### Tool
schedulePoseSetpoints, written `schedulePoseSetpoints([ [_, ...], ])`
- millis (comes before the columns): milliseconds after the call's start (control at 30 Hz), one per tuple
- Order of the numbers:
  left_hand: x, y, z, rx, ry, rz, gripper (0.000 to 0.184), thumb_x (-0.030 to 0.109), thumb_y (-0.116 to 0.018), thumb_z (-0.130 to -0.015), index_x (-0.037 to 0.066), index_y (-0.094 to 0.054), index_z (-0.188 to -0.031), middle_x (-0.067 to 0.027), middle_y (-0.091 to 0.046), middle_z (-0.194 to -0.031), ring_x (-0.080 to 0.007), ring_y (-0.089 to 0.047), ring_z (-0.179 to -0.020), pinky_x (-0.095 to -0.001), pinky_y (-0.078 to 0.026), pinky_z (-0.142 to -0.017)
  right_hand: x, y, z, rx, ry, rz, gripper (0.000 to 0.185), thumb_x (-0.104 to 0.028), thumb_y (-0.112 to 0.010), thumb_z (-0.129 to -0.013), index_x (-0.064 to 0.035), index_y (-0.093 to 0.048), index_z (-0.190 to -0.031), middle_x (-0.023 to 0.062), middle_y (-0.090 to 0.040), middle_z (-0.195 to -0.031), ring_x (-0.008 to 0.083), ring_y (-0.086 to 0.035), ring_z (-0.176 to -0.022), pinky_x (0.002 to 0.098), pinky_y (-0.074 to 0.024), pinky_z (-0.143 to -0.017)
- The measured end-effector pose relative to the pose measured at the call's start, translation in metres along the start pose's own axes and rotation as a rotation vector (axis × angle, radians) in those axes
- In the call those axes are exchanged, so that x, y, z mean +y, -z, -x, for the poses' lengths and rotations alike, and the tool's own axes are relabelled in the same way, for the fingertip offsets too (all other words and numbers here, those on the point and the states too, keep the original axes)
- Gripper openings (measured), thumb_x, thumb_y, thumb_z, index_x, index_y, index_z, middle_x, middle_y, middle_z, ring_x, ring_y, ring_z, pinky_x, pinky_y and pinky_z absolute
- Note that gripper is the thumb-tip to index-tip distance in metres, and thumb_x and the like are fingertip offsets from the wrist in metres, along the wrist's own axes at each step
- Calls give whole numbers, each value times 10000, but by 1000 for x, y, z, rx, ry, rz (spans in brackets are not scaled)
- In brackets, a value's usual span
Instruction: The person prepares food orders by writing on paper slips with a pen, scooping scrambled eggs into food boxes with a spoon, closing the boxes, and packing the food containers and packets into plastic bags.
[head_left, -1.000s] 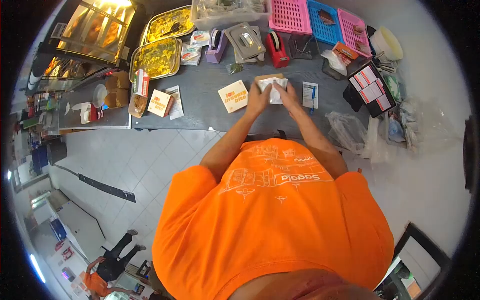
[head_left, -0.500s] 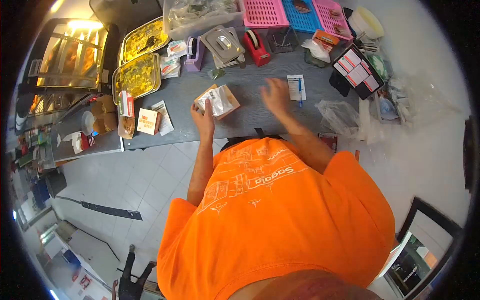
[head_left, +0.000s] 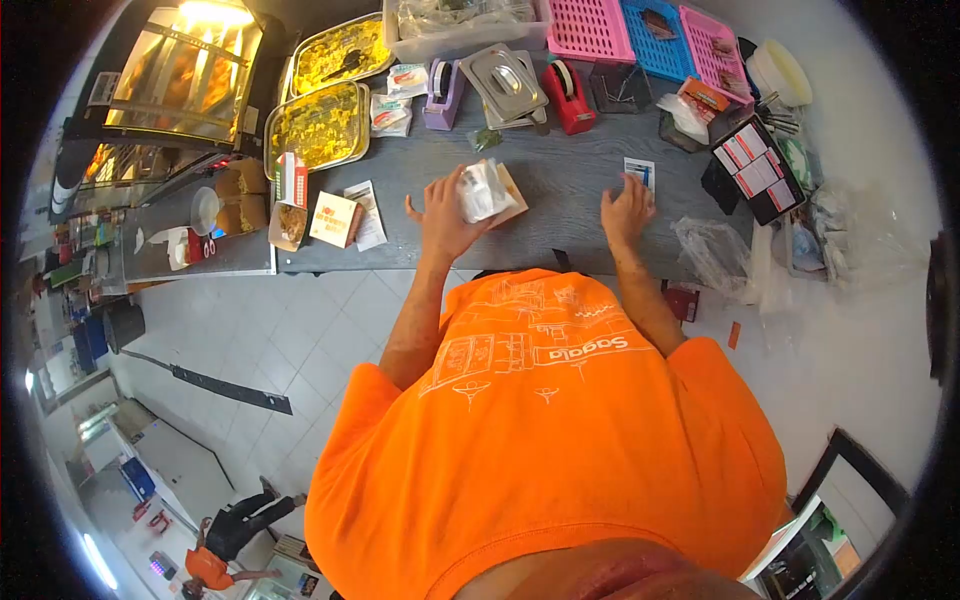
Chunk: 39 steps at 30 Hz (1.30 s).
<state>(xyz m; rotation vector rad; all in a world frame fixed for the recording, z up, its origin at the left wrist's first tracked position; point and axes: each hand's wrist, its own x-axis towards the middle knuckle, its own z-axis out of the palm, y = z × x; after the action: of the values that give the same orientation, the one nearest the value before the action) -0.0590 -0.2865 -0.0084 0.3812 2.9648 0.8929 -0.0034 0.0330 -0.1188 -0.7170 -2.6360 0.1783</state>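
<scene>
My left hand (head_left: 447, 215) is closed around a white packet (head_left: 483, 192) and the brown-edged box (head_left: 513, 200) beneath it, which is tilted over the grey counter. To the right, my right hand (head_left: 628, 210) lies at the near end of a white paper slip (head_left: 640, 172) with a blue pen on it. Its fingers are partly curled, and whether they grip the pen or the slip is hidden. A small green bag (head_left: 485, 139) rests beyond the packet.
Left on the counter (head_left: 570, 240) are a printed box (head_left: 334, 219), an open food box (head_left: 290, 225) and yellow food trays (head_left: 318, 128). Metal lids (head_left: 503, 83), a red tape dispenser (head_left: 570, 97) and baskets stand behind. Right are clear plastic bags (head_left: 715, 255) and a label holder (head_left: 758, 172).
My right hand has moved right, onto the paper slip. My left hand has lifted and tilted the packet and box. The camera view has shifted.
</scene>
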Motion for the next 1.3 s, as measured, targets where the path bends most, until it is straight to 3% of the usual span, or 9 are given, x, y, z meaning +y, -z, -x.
schedulePoseSetpoints([
  [133, -54, -23, 1, 203, 170, 950, 777, 478, -737, -768, 169, -427, -1411, -65, -496, -1373, -277, -373, -1328, -703, -185, -1016, 52, -24, 22, -67, 29, 191, 294, -189, -643, -859, -136, -672, -1147, -4, -619, -1198, 238, -469, -1193, 489, -300, -1020],
  [367, -53, -18, 12, -24, 701, 1509, 689, 469, -630, -862, 191, -356, -1430, -60, -357, -1462, -277, -297, -1361, -665, -329, -975, 9, 5, 4, 6, 210, -177, 240, -170, -655, -835, -170, -705, -1070, -18, -662, -1075, 223, -511, -1103, 482, -300, -959],
  [500, -48, -15, 9, 10, 728, 1491, 713, 388, -689, -847, 141, -356, -1427, -70, -395, -1418, -283, -345, -1330, -579, -372, -998, -113, 74, 9, -47, 574, -523, 179, -171, -667, -811, -173, -728, -979, -39, -653, -987, 212, -534, -1044, 459, -315, -947],
  [700, -30, 17, 0, 249, -80, 470, 838, 238, -792, -764, -37, -338, -1413, -144, -455, -1355, -326, -486, -1173, -383, -394, -1011, -163, 72, 42, -194, 892, -452, 172, -229, -690, -813, -152, -723, -963, -21, -647, -1011, 219, -530, -1070, 465, -333, -940],
  [767, -21, 16, -4, 186, -183, 279, 803, 434, -750, -777, 139, -406, -1440, -159, -465, -1325, -354, -447, -1174, -526, -305, -1023, -162, 70, 47, -204, 898, -475, 170, -229, -686, -821, -148, -719, -967, -9, -646, -1017, 216, -530, -1079, 458, -341, -942],
  [867, -23, -8, -6, 26, -191, -103, 714, 689, -590, -783, 379, -461, -1413, -147, -428, -1371, -361, -350, -1253, -685, -134, -1014, -146, 71, 54, -335, 786, -561, 169, -211, -670, -839, -137, -707, -986, 16, -647, -1022, 224, -529, -1087, 425, -374, -931],
  [1000, -30, -18, 2, -100, -131, -200, 708, 637, -514, -864, 320, -372, -1481, -145, -247, -1533, -376, -142, -1431, -682, -36, -1069, -124, 50, 47, -388, 308, -850, 266, -266, -657, -867, -107, -661, -1081, 70, -631, -1113, 257, -528, -1103, 393, -420, -916],
  [1133, -46, -34, -7, 179, 25, 607, 862, 437, -611, -875, 57, -197, -1529, -180, -146, -1581, -317, -167, -1454, -479, -120, -1154, -144, 25, 15, -674, -200, -1118, 581, -402, -662, -876, -96, -508, -1345, 133, -528, -1329, 259, -500, -1205, 391, -407, -984],
  [1300, -24, -25, -22, -278, 657, 1328, 951, 415, -644, -877, 56, -58, -1534, -140, -165, -1574, -263, -226, -1425, -401, -187, -1145, -173, 28, -6, -1147, -421, -1309, 884, -459, -681, -846, -150, -221, -1535, 142, -316, -1527, 279, -271, -1409, 372, -279, -1114],
])
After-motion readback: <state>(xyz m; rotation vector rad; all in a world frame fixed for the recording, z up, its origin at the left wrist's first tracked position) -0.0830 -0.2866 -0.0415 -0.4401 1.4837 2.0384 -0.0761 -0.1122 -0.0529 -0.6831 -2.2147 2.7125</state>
